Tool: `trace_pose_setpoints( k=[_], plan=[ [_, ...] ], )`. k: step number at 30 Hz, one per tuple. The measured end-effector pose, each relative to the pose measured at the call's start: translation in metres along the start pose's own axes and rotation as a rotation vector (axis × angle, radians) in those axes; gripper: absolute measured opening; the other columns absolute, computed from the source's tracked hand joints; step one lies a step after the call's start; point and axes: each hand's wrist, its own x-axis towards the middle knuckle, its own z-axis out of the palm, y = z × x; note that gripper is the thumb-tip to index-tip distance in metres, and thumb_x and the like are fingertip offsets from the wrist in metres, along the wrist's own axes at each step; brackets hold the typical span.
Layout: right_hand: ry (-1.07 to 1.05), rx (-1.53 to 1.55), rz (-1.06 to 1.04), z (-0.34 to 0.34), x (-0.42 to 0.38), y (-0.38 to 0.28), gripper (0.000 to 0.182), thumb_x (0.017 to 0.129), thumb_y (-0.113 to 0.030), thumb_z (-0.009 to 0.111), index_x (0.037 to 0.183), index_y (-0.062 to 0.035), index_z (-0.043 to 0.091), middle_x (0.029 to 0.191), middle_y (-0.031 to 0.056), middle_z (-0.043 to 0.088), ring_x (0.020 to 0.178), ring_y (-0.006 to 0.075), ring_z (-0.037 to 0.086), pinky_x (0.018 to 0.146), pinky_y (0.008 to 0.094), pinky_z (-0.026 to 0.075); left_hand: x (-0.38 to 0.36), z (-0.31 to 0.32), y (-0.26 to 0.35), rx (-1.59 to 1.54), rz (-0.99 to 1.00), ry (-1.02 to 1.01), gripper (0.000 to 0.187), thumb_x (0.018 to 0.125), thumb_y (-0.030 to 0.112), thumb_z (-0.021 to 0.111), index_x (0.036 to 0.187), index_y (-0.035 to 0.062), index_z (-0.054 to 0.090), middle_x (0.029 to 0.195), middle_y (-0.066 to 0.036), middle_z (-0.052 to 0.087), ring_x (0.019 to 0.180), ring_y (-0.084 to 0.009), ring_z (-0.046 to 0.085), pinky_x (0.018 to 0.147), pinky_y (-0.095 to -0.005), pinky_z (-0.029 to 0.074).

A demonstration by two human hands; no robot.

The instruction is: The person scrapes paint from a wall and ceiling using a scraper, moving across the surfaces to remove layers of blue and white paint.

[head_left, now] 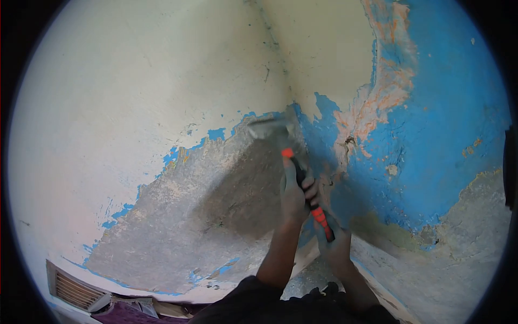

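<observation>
A long-handled scraper [299, 171] with a red and black grip reaches up to the wall near the corner. Its wide metal blade [267, 127], slightly blurred, is at the upper edge of the bare grey patch [178, 232], by the cream paint [151, 75]. My left hand [294, 201] is closed around the upper part of the grip, thumb along it. Lower down, my right hand [335, 244] grips the end of the handle.
Blue paint [442, 124] covers much of the right wall, with a peeling pinkish strip [380, 97] beside it. A slatted vent [75, 286] sits at the lower left, near purple cloth [127, 313]. A dark object [509, 167] shows at the right edge.
</observation>
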Motion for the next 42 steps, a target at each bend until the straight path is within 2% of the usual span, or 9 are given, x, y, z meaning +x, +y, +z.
trace_pose_setpoints(
  k=[7,10,13,18,23,27,31,36,42],
  plan=[
    [0.065,0.002,-0.064,0.009,0.038,-0.021,0.027,0.083,-0.011,0.065,0.106,0.0022,0.063,0.074,0.0196,0.06,0.059,0.0278,0.06,0.057,0.0341,0.047,0.018,0.015,0.026,0.09,0.017,-0.079,0.049,0.093,0.064,0.037,0.088,0.0158,0.044,0.06,0.006,0.031,0.044,-0.0067,0.028,0.038,-0.0248,0.024],
    [-0.099,0.048,0.128,-0.008,0.048,-0.039,0.029,0.086,-0.009,0.061,0.112,0.0035,0.061,0.074,0.0092,0.06,0.065,0.0128,0.056,0.064,0.0277,0.047,0.027,0.023,0.033,0.116,0.071,-0.094,0.049,0.092,0.066,0.038,0.085,0.018,0.044,0.059,0.007,0.031,0.044,-0.007,0.028,0.039,-0.0254,0.024],
    [0.036,0.124,-0.001,0.008,0.003,0.019,0.029,0.086,-0.009,0.061,0.112,0.0037,0.061,0.071,0.0104,0.06,0.062,0.0127,0.054,0.062,0.0279,0.046,0.002,-0.015,-0.018,0.048,-0.062,0.02,0.048,0.092,0.066,0.037,0.084,0.019,0.043,0.059,0.006,0.031,0.043,-0.0073,0.027,0.039,-0.0256,0.024],
    [0.033,-0.009,-0.055,0.009,-0.003,0.026,0.031,0.083,-0.013,0.065,0.11,0.0016,0.062,0.069,0.0171,0.057,0.058,0.0276,0.059,0.056,0.0346,0.046,0.0,-0.031,-0.03,0.002,-0.121,-0.011,0.048,0.094,0.064,0.036,0.087,0.017,0.044,0.061,0.005,0.033,0.047,-0.0079,0.031,0.044,-0.0261,0.028],
    [0.022,-0.019,-0.028,0.009,0.036,-0.012,0.031,0.085,-0.01,0.063,0.113,0.0031,0.061,0.068,0.0104,0.058,0.058,0.0157,0.054,0.06,0.0294,0.046,0.012,-0.003,0.009,0.102,0.095,-0.136,0.045,0.096,0.057,0.039,0.094,0.0129,0.046,0.065,0.001,0.038,0.054,-0.0103,0.039,0.051,-0.0268,0.034],
    [0.052,-0.045,-0.058,0.021,0.001,0.016,0.022,0.09,-0.011,0.058,0.107,0.0031,0.06,0.069,0.0082,0.056,0.06,0.0139,0.053,0.059,0.0295,0.045,-0.013,-0.053,-0.053,0.092,0.02,-0.159,0.04,0.099,0.05,0.04,0.099,0.0113,0.046,0.067,0.0,0.042,0.056,-0.0129,0.042,0.053,-0.0272,0.036],
    [-0.273,0.158,0.511,0.02,-0.052,0.064,0.027,0.097,-0.019,0.05,0.111,0.0028,0.057,0.079,0.0138,0.059,0.066,0.0155,0.057,0.062,0.0307,0.045,-0.045,-0.091,-0.106,0.276,-0.096,-0.093,0.035,0.1,0.042,0.042,0.092,0.009,0.048,0.067,-0.001,0.045,0.058,-0.0117,0.046,0.055,-0.0265,0.038],
    [-0.295,0.493,0.3,0.021,-0.065,0.081,0.031,0.102,-0.021,0.037,0.12,0.0013,0.05,0.095,0.01,0.059,0.084,0.0139,0.057,0.075,0.0278,0.045,-0.043,-0.096,-0.104,0.474,-0.096,-0.073,0.029,0.101,0.029,0.045,0.088,0.0047,0.054,0.066,0.0,0.05,0.057,-0.0095,0.049,0.054,-0.026,0.039],
    [-0.271,0.291,0.285,-0.009,-0.034,0.074,0.038,0.104,-0.028,0.032,0.122,0.0011,0.048,0.106,0.0116,0.058,0.095,0.0181,0.058,0.078,0.031,0.049,-0.033,-0.093,-0.103,0.796,0.273,-0.012,0.027,0.1,0.026,0.047,0.09,0.0025,0.055,0.064,0.001,0.049,0.055,-0.0075,0.045,0.052,-0.0255,0.037]
  ],
)
